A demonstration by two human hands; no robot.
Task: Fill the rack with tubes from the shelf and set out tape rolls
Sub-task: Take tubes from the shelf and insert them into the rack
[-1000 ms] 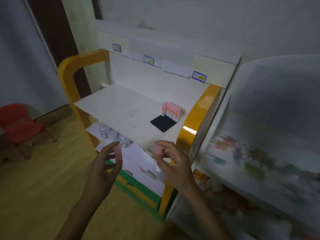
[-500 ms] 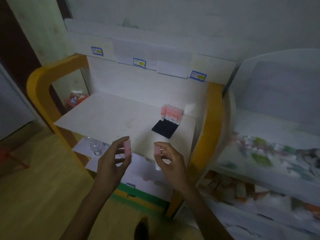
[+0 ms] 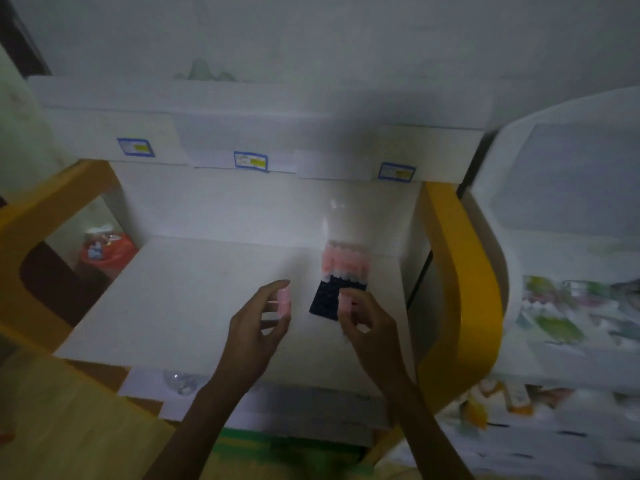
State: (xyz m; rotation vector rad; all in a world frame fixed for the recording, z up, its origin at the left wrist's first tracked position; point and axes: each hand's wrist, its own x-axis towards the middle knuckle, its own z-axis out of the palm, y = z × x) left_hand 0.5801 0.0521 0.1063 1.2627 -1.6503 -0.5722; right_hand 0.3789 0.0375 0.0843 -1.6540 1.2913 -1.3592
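We had a pink tube pinched in each hand, left (image 3: 258, 327) and right (image 3: 360, 318), over the shelf (image 3: 173, 306). Rack (image 3: 329, 299) sat just ahead, back rows full. Best seat one tube upright per free front hole, right first.

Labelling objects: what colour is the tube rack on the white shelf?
Dark, black or navy rack, pink tubes filling its far end; head view.

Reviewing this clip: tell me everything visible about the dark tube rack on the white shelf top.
The tube rack is a dark, nearly black rectangular block with a grid of small holes, lying flat on the white shelf top near its right side. Its far rows hold upright tubes with pink caps; the near rows look empty. The right hand, pinching a pink-capped tube, overlaps its near right corner in the view; contact cannot be told. The image is dim and blurred, so hole count and material are unclear.
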